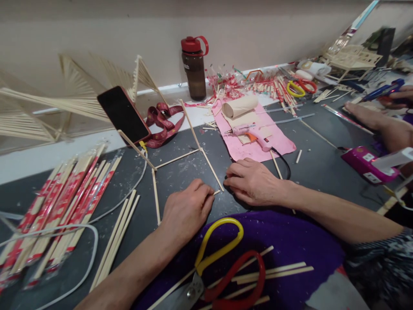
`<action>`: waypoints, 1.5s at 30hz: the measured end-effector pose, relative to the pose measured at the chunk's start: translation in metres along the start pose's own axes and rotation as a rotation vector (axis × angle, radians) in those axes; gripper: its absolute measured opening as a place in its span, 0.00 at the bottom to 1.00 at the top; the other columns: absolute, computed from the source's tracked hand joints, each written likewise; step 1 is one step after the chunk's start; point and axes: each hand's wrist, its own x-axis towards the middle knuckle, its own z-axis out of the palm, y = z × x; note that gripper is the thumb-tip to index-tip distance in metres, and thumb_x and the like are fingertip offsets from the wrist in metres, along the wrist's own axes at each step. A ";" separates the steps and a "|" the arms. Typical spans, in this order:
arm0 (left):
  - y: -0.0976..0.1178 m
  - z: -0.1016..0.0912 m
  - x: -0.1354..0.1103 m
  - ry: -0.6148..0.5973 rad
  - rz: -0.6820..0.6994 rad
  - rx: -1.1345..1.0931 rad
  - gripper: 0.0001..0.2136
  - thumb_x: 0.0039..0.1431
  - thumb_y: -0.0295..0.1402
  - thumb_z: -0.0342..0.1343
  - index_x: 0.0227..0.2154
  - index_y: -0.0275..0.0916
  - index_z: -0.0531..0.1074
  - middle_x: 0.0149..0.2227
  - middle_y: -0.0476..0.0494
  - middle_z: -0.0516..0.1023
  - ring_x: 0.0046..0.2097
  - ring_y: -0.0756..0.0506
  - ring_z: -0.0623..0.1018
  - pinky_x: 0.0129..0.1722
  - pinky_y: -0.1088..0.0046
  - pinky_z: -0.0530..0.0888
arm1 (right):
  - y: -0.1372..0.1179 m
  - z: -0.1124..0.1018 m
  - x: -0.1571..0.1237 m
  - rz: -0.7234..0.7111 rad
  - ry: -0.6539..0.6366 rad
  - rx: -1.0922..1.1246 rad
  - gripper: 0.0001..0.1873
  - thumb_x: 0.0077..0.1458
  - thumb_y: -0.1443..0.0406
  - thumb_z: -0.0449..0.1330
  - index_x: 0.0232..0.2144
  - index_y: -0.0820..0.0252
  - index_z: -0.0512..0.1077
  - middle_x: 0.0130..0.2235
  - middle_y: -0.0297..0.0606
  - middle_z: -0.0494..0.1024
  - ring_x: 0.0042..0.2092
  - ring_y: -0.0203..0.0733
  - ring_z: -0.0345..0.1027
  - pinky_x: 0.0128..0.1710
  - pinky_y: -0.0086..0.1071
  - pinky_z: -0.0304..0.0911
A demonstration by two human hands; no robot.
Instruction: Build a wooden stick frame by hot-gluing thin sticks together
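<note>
My left hand (pixel 187 209) rests on the dark table, fingers curled round a short wooden stick (pixel 217 192) whose tip pokes out toward the right. My right hand (pixel 251 181) lies just beside it, fingers bent and pressed down near the lower end of a chopstick frame (pixel 180 158) that rises from the table. The two hands almost touch at the frame's near corner. What the right fingers pinch, if anything, is hidden.
Yellow-and-red scissors (pixel 222 267) and loose sticks lie on purple cloth in my lap. Wrapped chopsticks (pixel 61 206) lie left, a phone (pixel 124 114), lanyard and brown bottle (pixel 195 69) behind. A pink glue gun (pixel 254 137) lies on pink paper. Another person's hand (pixel 371 118) is at right.
</note>
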 end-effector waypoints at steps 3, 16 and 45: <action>0.001 -0.001 0.000 -0.012 -0.007 0.017 0.12 0.63 0.37 0.43 0.37 0.43 0.71 0.38 0.47 0.73 0.38 0.48 0.76 0.30 0.74 0.66 | 0.000 0.003 0.000 -0.022 0.004 0.027 0.11 0.56 0.66 0.53 0.39 0.62 0.73 0.40 0.43 0.71 0.40 0.42 0.60 0.39 0.35 0.54; 0.001 0.001 0.001 0.001 -0.003 0.036 0.13 0.63 0.37 0.42 0.36 0.43 0.71 0.38 0.48 0.73 0.37 0.48 0.76 0.29 0.73 0.66 | -0.004 0.015 0.002 -0.015 0.135 -0.021 0.15 0.61 0.62 0.51 0.31 0.61 0.75 0.34 0.40 0.72 0.35 0.38 0.60 0.35 0.32 0.53; 0.002 0.004 -0.001 0.038 0.017 0.038 0.13 0.63 0.37 0.42 0.35 0.43 0.71 0.36 0.49 0.74 0.36 0.48 0.76 0.27 0.73 0.64 | -0.008 0.017 0.007 -0.020 0.103 -0.086 0.10 0.59 0.64 0.54 0.31 0.60 0.74 0.32 0.38 0.72 0.33 0.38 0.58 0.34 0.33 0.49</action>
